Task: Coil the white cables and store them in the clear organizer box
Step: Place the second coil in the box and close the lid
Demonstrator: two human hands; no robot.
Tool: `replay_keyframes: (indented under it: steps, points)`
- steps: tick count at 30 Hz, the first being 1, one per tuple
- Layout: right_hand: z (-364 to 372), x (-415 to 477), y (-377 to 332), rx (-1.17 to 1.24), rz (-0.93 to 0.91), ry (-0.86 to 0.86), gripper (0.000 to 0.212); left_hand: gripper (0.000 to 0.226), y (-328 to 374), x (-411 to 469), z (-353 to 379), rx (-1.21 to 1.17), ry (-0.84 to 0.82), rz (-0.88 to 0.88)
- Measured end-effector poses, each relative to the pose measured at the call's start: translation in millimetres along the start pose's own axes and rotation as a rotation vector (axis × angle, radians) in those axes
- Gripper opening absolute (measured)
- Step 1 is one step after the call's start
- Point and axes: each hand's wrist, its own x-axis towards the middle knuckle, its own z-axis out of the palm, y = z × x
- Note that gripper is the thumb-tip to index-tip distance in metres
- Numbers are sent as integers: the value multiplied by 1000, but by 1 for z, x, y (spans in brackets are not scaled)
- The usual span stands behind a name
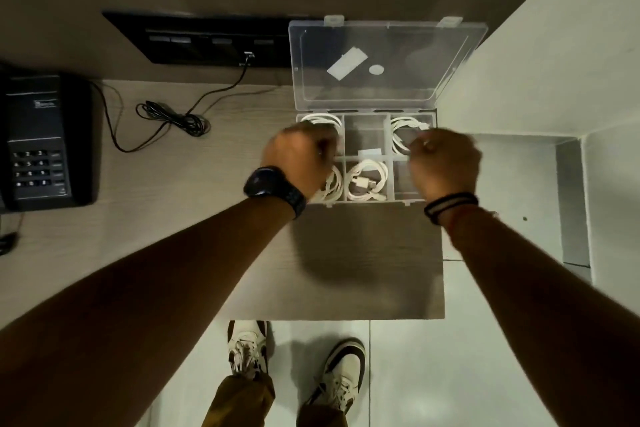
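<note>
The clear organizer box (367,200) stands open at the desk's right edge, its lid (388,45) tilted up against the wall. Coiled white cables lie in the far-left (320,120), far-right (401,125), near-left (330,189) and near-middle (367,180) compartments. The near-right compartment looks empty. My left hand (294,159) is curled over the box's left side and blurred, so its grip is unclear. My right hand (445,159), also blurred, has its fingertips pinched on the far-right cable.
A black telephone (41,142) sits at the desk's left, its black cord (173,118) running to a dark socket panel (207,42) on the wall. A white wall flanks the box on the right. The desk's front edge (346,318) ends above my shoes.
</note>
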Motion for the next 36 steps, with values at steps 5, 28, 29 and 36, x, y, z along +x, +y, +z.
replay_keyframes:
  steps: [5,28,29,36]
  points:
    - [-32,50,-16,385,145,116,54,52,0,42,-33,-398,498,-400]
    - [17,-51,90,-299,-550,-368,45,74,-36,-75,20,474,-411,228]
    - [17,-52,91,-299,-571,-348,46,73,-38,-76,22,472,-379,224]
    - [6,-37,83,-368,-624,-374,45,58,-35,-69,33,442,-202,225]
